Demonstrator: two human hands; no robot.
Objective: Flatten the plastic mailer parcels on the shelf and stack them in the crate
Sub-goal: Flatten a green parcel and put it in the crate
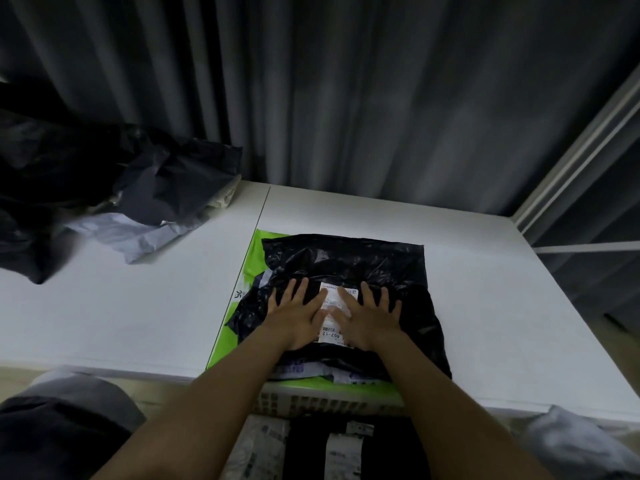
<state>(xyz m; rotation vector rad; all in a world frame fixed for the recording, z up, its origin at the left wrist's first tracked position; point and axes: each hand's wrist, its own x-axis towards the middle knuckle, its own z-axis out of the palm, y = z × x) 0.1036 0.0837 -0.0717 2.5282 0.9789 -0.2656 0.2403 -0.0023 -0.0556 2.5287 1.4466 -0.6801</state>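
1. Pressing down on one black mailer point(346, 268) are two bare hands: the left hand point(294, 315) and the right hand point(367, 318), side by side, palms flat, fingers straight and spread apart, gripping nothing.
2. Counting what lies under them: the black mailer on top, a bright green mailer point(225, 336) below it showing along the left and near edges, and grey-white printed plastic point(304, 370) peeking out between the two at the near edge. How many pieces make up that grey-white layer cannot be told.
3. The black mailer is glossy and crinkled, roughly square, lying flat on the white shelf point(138, 323) toward its right half and near its front edge. One white shipping label point(334, 313) with a barcode sits at its middle, partly covered by the inner fingers of both hands.
4. At the shelf's far left lies a loose heap of mailers point(114, 188), dark navy and black with a pale grey one at the bottom, crumpled and well apart from the pressed stack.
5. Below the front edge a crate point(311, 405) with a pale perforated rim holds printed white and black parcels; both forearms cross over it and hide part of it.
6. Dark pleated curtains point(381, 98) hang behind the shelf.
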